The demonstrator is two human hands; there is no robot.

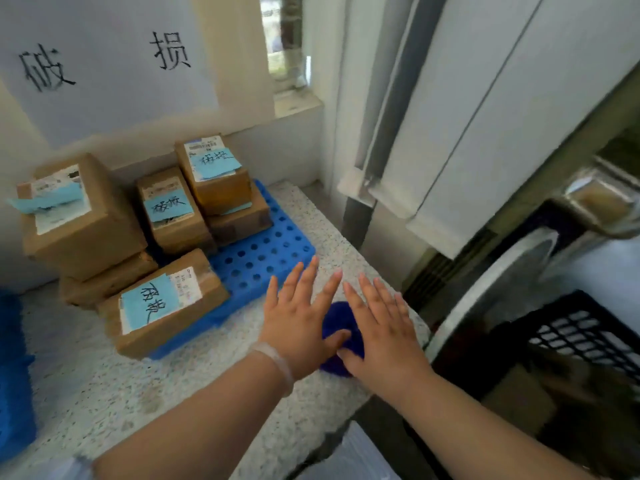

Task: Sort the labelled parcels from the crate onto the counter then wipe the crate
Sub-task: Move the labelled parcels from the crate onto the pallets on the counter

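1. Head view, arms: both forearms reach forward over the speckled counter (194, 393), palms turned down, hands side by side near its right edge.
2. The left hand (298, 320) has its fingers straight and spread and holds nothing. A pale bangle (275, 362) sits on its wrist.
3. The right hand (379, 330) lies the same way, with fingers straight, fanned and gripping nothing.
4. A dark blue cloth (341, 320) lies on the counter under and between the two hands. Both thumbs lie over it (whether the palms press on it cannot be told).
5. The cardboard parcels (86, 237), each with a light blue handwritten label, are stacked on a blue perforated mat (263, 251) at the counter's back left, below a white paper sign (104, 81).
6. The black crate (581, 327) sits low at the right, beyond the counter's edge and well apart from the parcels (its inside is blurred).
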